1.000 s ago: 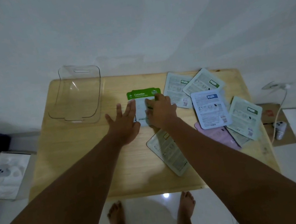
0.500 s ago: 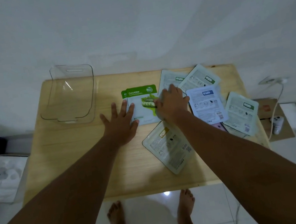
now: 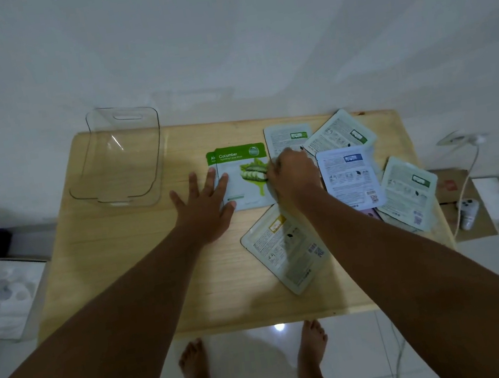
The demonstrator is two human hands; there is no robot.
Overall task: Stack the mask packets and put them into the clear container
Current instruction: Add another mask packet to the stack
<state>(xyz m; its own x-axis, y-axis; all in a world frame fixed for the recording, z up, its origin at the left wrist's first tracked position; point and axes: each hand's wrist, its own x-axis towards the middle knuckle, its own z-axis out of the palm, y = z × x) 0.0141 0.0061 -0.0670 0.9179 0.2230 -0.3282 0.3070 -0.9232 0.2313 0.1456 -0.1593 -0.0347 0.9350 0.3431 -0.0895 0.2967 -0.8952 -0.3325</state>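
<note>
The fingers of the left hand (image 3: 204,207) are spread wide apart and lie flat; the tips of two of them rest on the left edge of the green-and-white cucumber mask packet (image 3: 244,176). The fingers of the right hand (image 3: 294,174) are curled together at the right edge of the same packet, but it cannot be told whether they pinch it or the packet beside it.

Under the cucumber packet lies a second green-topped packet (image 3: 210,159); only a narrow strip of it shows at 9 o'clock. Together they make a small stack near the middle of the light wooden table (image 3: 131,271).

From this stack, at 2 o'clock, lie two pale grey-green packets with their printed backs up (image 3: 287,137) (image 3: 339,135). At 3 o'clock is a pale blue packet (image 3: 350,178), and further right another grey-green packet (image 3: 407,194). At 5 o'clock, partly under the right forearm, lies a grey packet with a yellow label (image 3: 283,253).

The clear plastic container with a handle slot (image 3: 126,155) stands at 9 o'clock from the stack, well apart from it, at the far left corner of the table, and holds nothing.
</note>
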